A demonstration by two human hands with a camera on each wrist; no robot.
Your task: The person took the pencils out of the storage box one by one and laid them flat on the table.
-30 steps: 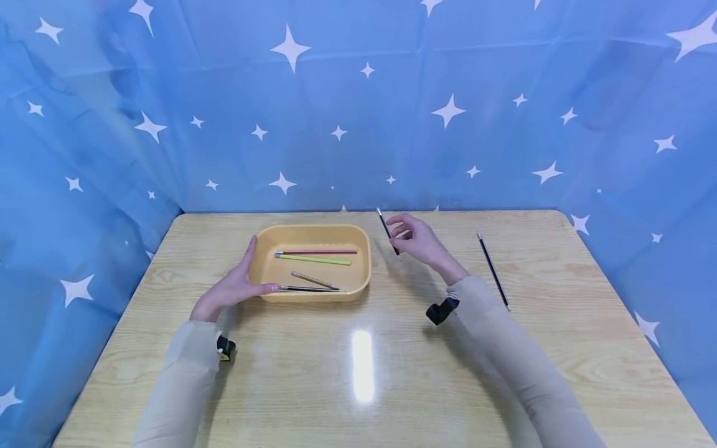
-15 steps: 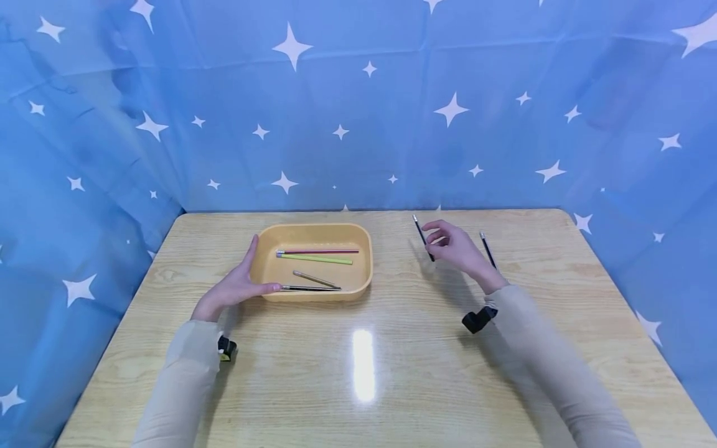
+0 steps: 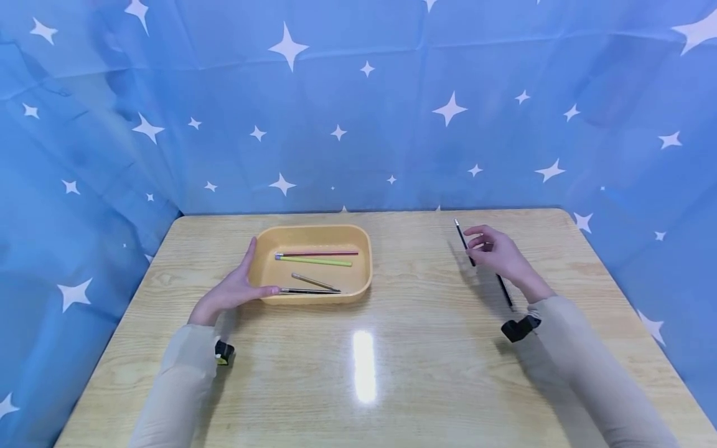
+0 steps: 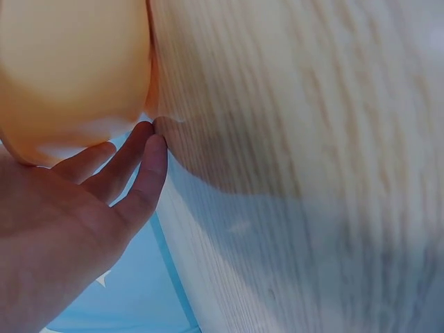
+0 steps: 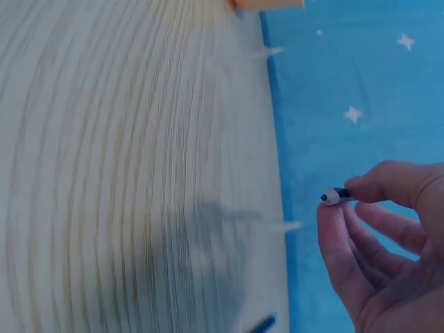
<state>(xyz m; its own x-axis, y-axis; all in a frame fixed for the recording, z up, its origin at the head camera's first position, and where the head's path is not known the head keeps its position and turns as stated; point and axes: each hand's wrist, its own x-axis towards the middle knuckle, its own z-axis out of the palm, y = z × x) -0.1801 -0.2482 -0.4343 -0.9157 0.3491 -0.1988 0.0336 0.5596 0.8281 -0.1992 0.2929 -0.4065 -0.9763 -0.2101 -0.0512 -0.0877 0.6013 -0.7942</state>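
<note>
My left hand (image 3: 232, 289) grips the left end of a yellow-orange plastic tray (image 3: 313, 299), its thumb over the near rim. In the left wrist view the fingers lie along the outer wall. Inside the tray are a red pencil (image 3: 325, 253), a yellow-green pencil (image 3: 316, 261), a shorter golden pencil (image 3: 315, 282) and a black pencil (image 3: 310, 291). Over the right part of the table, my right hand (image 3: 501, 254) pinches a dark pencil (image 3: 461, 235) between thumb and fingers; its sharpened tip (image 5: 326, 198) shows in the right wrist view.
Another black pencil (image 3: 505, 291) lies on the wooden table (image 3: 426, 361) beneath the right hand, which hides its upper part. Blue cloth (image 3: 358, 155) with white stars rises at the table's back edge and sides.
The right hand has moved rightward, away from the tray, carrying the dark pencil until it overlaps the black pencil on the table. The left hand and tray have stayed in place.
</note>
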